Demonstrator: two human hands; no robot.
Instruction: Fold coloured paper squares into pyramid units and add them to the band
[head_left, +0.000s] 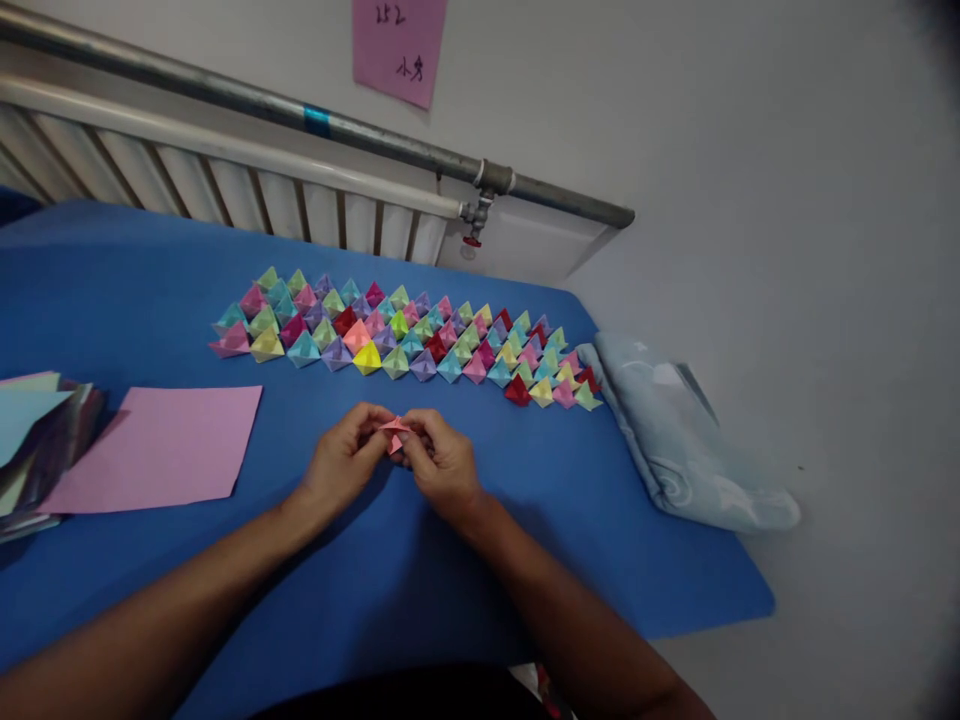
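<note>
Between my two hands is a small folded piece of pink paper (pixel 395 428), pinched from both sides just above the blue surface. My left hand (pixel 349 450) grips its left side with thumb and fingers. On the right side, my right hand (pixel 441 462) holds it with the thumb in front; some fingertips are hidden behind the paper. Beyond the hands stand several rows of small folded paper boats (pixel 367 358) in pink, yellow, green, blue, purple and red.
A pink sheet (pixel 169 445) lies to the left, beside a stack of coloured paper (pixel 30 440). At the right end rests a folded light-blue blanket (pixel 660 440). Behind the blue table (pixel 300 590) run a radiator (pixel 281 205) and a metal pipe (pixel 390 142) along the wall.
</note>
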